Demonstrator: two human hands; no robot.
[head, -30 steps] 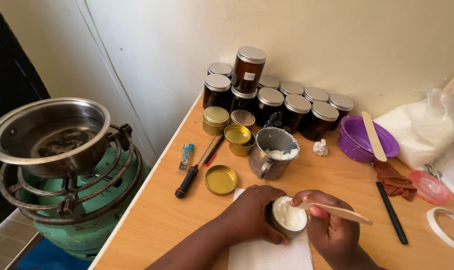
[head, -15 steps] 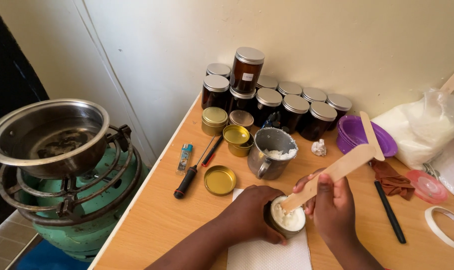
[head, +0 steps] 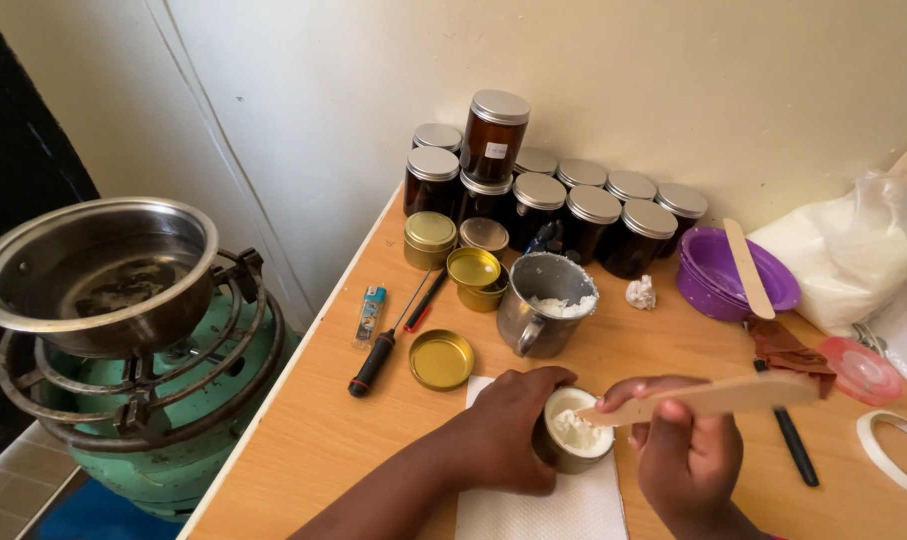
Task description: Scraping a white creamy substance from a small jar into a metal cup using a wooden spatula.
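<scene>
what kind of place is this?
Likely a home workspace for making creams or balms by hand. A pot sits on a gas burner beside a wooden table stacked with dark jars, and the hands fill a small tin with white paste.

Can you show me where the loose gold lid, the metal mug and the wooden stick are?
Gold lid (head: 442, 359), head view: its inner face.
Metal mug (head: 534, 315), head view: its side wall.
Wooden stick (head: 734, 393), head view: middle of the flat blade.

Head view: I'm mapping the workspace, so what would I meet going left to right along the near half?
Steel pot on the green gas burner → screwdriver → gold lid → left hand → small tin → right hand → tape roll.
</scene>
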